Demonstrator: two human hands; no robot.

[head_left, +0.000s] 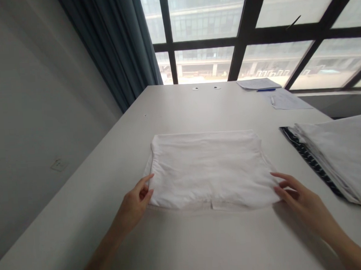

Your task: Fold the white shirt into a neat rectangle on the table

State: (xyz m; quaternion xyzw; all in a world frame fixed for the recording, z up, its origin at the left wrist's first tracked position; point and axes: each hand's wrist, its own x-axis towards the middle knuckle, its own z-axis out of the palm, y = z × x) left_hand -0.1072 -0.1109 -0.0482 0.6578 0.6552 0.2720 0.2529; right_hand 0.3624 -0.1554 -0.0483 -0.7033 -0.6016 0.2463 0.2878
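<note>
Here, your two hands rest at the near corners of a folded white cloth (208, 170) on the table (190, 240).

Your left hand (135, 203) sits at the near left corner, fingers (146, 182) loosely spread and touching the cloth's edge, clamped on nothing that you can see. Your right hand (297, 197) lies at the near right corner, fingers (282, 179) apart, their tips just touching the cloth. The cloth lies flat in a rough rectangle in the middle of the table, a small tab of fabric poking out under its near edge. To your right, well apart, is a stack of folded clothes (341, 157), white on top with a dark patterned piece beneath. At the far edge by the window (247, 33) lie papers (285, 100) and a blue pen (266, 90). A dark curtain (116, 45) hangs at the left.
</note>
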